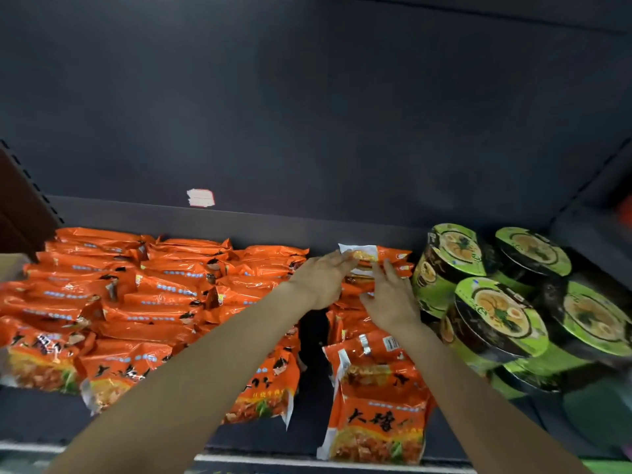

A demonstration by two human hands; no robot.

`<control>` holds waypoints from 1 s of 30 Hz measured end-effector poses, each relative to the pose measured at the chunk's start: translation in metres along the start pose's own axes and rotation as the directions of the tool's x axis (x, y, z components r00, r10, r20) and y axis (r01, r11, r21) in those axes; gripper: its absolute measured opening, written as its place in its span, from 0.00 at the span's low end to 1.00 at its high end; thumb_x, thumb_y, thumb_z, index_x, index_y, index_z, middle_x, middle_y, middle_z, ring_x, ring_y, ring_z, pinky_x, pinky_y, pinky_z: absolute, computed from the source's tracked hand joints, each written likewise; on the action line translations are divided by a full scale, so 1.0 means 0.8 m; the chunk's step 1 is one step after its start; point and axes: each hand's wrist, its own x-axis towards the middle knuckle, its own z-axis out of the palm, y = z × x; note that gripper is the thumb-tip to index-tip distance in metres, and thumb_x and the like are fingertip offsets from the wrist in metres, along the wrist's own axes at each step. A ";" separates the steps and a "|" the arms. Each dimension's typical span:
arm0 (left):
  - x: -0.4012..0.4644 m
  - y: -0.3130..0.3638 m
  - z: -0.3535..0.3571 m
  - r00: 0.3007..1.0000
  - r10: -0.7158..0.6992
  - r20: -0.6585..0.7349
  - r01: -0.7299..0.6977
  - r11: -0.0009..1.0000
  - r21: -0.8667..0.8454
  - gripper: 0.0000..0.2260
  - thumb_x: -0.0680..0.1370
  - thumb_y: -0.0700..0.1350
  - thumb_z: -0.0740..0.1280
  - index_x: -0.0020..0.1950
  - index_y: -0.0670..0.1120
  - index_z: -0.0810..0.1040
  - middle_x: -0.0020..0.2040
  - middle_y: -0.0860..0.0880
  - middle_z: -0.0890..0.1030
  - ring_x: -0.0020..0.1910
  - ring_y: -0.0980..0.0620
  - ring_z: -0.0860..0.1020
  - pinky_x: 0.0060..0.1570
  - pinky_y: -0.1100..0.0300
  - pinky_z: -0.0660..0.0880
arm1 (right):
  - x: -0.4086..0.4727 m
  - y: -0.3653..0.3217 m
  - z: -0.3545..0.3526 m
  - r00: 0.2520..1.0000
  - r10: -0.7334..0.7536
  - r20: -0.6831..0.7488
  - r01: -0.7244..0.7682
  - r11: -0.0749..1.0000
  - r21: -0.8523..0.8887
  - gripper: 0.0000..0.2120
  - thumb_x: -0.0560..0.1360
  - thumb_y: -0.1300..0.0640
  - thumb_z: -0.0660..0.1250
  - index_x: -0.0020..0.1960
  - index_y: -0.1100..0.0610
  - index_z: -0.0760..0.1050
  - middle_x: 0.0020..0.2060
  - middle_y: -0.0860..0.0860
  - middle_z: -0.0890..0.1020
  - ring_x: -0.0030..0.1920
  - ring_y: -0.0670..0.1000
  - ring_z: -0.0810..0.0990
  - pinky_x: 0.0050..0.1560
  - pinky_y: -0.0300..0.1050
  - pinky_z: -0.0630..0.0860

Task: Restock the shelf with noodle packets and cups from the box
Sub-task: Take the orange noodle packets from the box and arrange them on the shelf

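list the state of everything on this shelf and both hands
left hand: fingers straight, touching the rear packet
right hand: fingers relaxed, resting on the packet row
rear packet: upright at the back of the right row
orange noodle packets: sealed, rows leaning back
green noodle bowls: lidded, stacked, tilted on their sides
shelf: partly stocked

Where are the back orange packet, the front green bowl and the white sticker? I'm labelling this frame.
back orange packet [366, 256]: head view, its white end.
front green bowl [496, 311]: head view, lid centre.
white sticker [200, 197]: head view, sticker middle.
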 end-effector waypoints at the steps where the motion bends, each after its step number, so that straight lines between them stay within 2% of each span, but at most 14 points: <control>1: 0.006 -0.004 0.003 1.000 -0.003 0.026 0.002 1.000 0.027 0.27 0.80 0.40 0.57 0.78 0.48 0.51 0.78 0.48 0.50 0.77 0.50 0.50 0.74 0.53 0.53 | 0.003 0.001 0.003 1.000 -0.004 -0.006 0.004 1.000 -0.008 0.31 0.80 0.49 0.58 0.77 0.56 0.49 0.77 0.54 0.49 0.76 0.56 0.53 0.75 0.50 0.48; 5: 0.015 -0.016 0.010 0.999 -0.025 0.035 0.022 0.995 0.098 0.23 0.82 0.46 0.54 0.77 0.49 0.54 0.78 0.50 0.52 0.76 0.50 0.53 0.72 0.53 0.53 | 0.012 0.003 0.004 1.000 -0.007 -0.018 0.007 1.000 0.012 0.28 0.80 0.51 0.59 0.76 0.56 0.54 0.76 0.53 0.55 0.75 0.56 0.56 0.75 0.49 0.53; 8: 0.013 -0.020 0.006 1.000 -0.019 0.020 0.016 0.991 0.136 0.23 0.82 0.51 0.54 0.77 0.50 0.55 0.78 0.51 0.54 0.76 0.50 0.54 0.73 0.52 0.52 | 0.015 0.005 0.000 1.000 -0.011 -0.002 0.011 1.000 -0.006 0.30 0.79 0.49 0.59 0.77 0.53 0.52 0.77 0.53 0.49 0.76 0.56 0.51 0.76 0.51 0.52; 12: 0.010 -0.023 0.004 0.998 -0.035 0.062 0.027 0.991 0.128 0.28 0.79 0.60 0.56 0.76 0.51 0.56 0.78 0.50 0.55 0.76 0.50 0.54 0.72 0.52 0.52 | 0.011 0.014 -0.004 0.984 -0.058 0.167 0.060 0.998 -0.005 0.39 0.76 0.41 0.62 0.77 0.51 0.45 0.77 0.50 0.44 0.77 0.54 0.44 0.76 0.52 0.49; 15: 0.017 -0.024 0.008 0.999 -0.042 0.000 0.041 0.990 0.133 0.24 0.80 0.56 0.57 0.75 0.50 0.60 0.76 0.50 0.61 0.74 0.50 0.59 0.71 0.53 0.56 | 0.012 0.020 -0.007 0.985 -0.043 0.170 0.044 0.999 -0.001 0.40 0.75 0.42 0.64 0.78 0.51 0.45 0.77 0.50 0.43 0.77 0.54 0.44 0.75 0.53 0.51; 19: 0.028 -0.018 0.009 0.993 -0.050 -0.102 0.070 0.977 0.200 0.18 0.81 0.54 0.54 0.68 0.49 0.70 0.67 0.50 0.72 0.67 0.49 0.68 0.63 0.55 0.62 | 0.017 0.013 -0.003 0.994 0.066 0.091 -0.065 0.998 -0.009 0.38 0.77 0.46 0.62 0.77 0.54 0.45 0.76 0.56 0.41 0.76 0.58 0.42 0.75 0.54 0.53; 24: 0.024 -0.028 0.005 0.992 -0.086 -0.087 0.105 0.966 0.238 0.15 0.81 0.49 0.53 0.64 0.49 0.73 0.61 0.48 0.77 0.62 0.48 0.71 0.59 0.54 0.64 | 0.018 0.007 -0.007 0.994 0.109 0.030 -0.109 0.994 0.002 0.36 0.78 0.48 0.63 0.77 0.51 0.46 0.76 0.59 0.39 0.76 0.61 0.45 0.73 0.54 0.58; 27: 0.021 -0.036 0.001 0.994 -0.107 -0.033 0.112 0.962 0.250 0.17 0.81 0.48 0.52 0.67 0.49 0.71 0.61 0.46 0.77 0.62 0.47 0.71 0.59 0.54 0.64 | 0.021 0.011 -0.009 0.994 0.111 0.019 -0.112 0.992 0.053 0.34 0.78 0.50 0.62 0.77 0.50 0.47 0.76 0.60 0.47 0.76 0.60 0.47 0.73 0.55 0.56; 30: 0.017 -0.041 -0.001 0.994 -0.102 -0.032 0.106 0.982 0.157 0.18 0.81 0.47 0.54 0.70 0.50 0.69 0.64 0.47 0.74 0.64 0.47 0.69 0.62 0.54 0.64 | 0.024 0.015 -0.007 0.995 0.096 0.025 -0.098 0.988 0.118 0.34 0.78 0.53 0.62 0.77 0.53 0.47 0.75 0.57 0.56 0.76 0.58 0.50 0.75 0.54 0.55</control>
